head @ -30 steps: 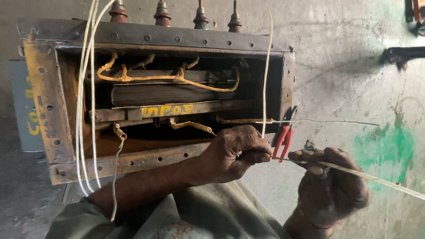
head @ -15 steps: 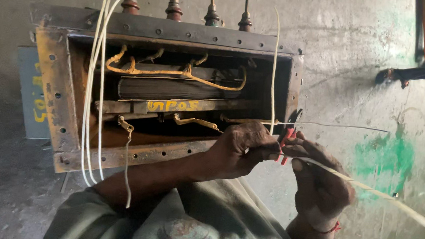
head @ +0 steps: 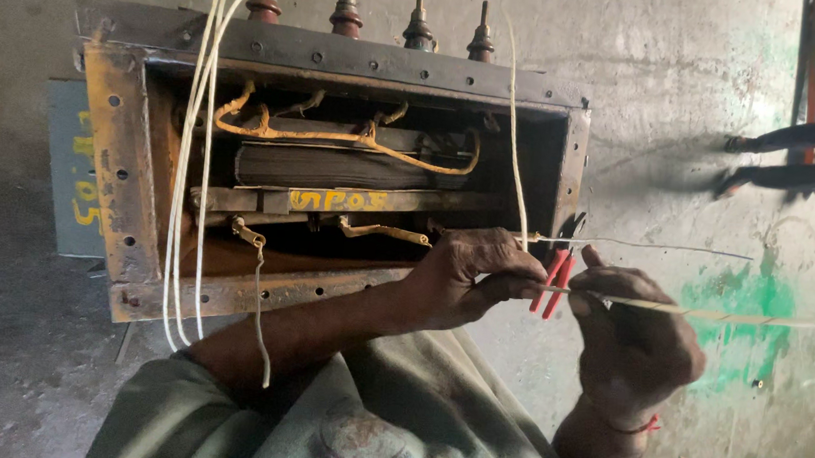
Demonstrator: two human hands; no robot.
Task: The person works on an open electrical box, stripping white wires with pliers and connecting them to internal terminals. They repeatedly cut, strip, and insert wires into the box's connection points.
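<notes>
So the left hand (head: 466, 276) is curled shut around a pair of red-handled pliers (head: 553, 279), right at the lower right corner of a rusty open metal box (head: 125, 171). The right hand (head: 634, 341) sits just beside it, fingers pinched closed on a thin pale wire (head: 736, 317) that runs off flat to the right edge of the view. A second, finer bare wire (head: 655, 246) sticks out just above it from the plier tips.

The box is a flaky brown steel frame with bolt holes all round the rim. Inside there's a dark stack of thin laminated plates (head: 335, 168), a crossbar (head: 352, 201) with yellow paint marks, and yellowish sleeved leads (head: 337, 138) looping over the top. Four ribbed brown insulators (head: 346, 10) poke up along the top edge. A bunch of white cords (head: 185, 194) hangs down the left side, and one more white strand (head: 514, 141) drops on the right, crossing in front of the opening.

Floor (head: 684, 105) is rough grey concrete with a smear of green paint (head: 742, 305) under the right hand
</notes>
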